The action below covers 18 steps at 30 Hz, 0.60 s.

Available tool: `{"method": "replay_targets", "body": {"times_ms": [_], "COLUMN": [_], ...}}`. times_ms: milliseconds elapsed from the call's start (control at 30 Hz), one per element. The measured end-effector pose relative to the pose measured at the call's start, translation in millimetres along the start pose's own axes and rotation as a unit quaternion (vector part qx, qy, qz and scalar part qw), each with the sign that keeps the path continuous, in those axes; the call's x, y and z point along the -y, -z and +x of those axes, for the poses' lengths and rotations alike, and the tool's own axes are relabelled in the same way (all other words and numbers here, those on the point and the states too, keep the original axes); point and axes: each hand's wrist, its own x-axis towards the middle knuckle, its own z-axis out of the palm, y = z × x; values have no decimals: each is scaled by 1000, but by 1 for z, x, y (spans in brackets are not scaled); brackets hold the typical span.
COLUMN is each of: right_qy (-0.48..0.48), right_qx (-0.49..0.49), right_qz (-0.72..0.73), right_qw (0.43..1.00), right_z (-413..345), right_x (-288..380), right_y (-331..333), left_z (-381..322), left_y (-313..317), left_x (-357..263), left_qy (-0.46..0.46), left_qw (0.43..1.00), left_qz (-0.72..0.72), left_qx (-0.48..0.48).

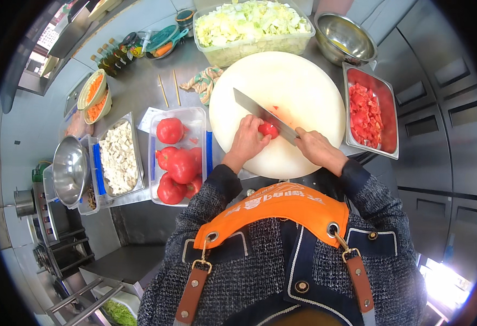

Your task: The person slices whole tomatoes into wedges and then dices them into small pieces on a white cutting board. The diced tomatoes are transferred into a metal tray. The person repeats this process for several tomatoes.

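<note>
On a round white cutting board (242,77), my left hand (248,138) holds a piece of red tomato (268,130) down with curled fingers. My right hand (318,147) grips the handle of a cleaver (258,109), whose broad blade slants up to the left just behind the tomato. Small red scraps and juice mark the board beyond the blade. Left of the board, a clear plastic container (153,163) holds several whole tomatoes (182,166). At the right, a steel pan (392,118) contains chopped tomato (364,116).
Behind the board stands a plastic bin (254,45) of chopped cabbage, beside a steel bowl (346,38). A crumpled cloth (205,83) touches or nearly touches the board. Further left are chopsticks (176,87), a pan of white cubes (120,159), baskets of shredded carrot (95,89) and bottles (116,55).
</note>
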Motion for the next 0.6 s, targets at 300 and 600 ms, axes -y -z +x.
{"method": "replay_targets", "body": {"times_ms": [300,600], "right_qy": [-20,-4], "right_qx": [85,-7], "right_qz": [-8,148], "right_qw": [996,989], "right_z": [-25,19], "right_x": [13,-2], "right_y": [59,-24], "left_z": [-4,0], "left_y": [-4,2], "left_x": [3,6], "left_qy": [-18,-8], "left_qw": [1000,1000], "left_qz": [4,-6], "left_qx": [-10,29]}}
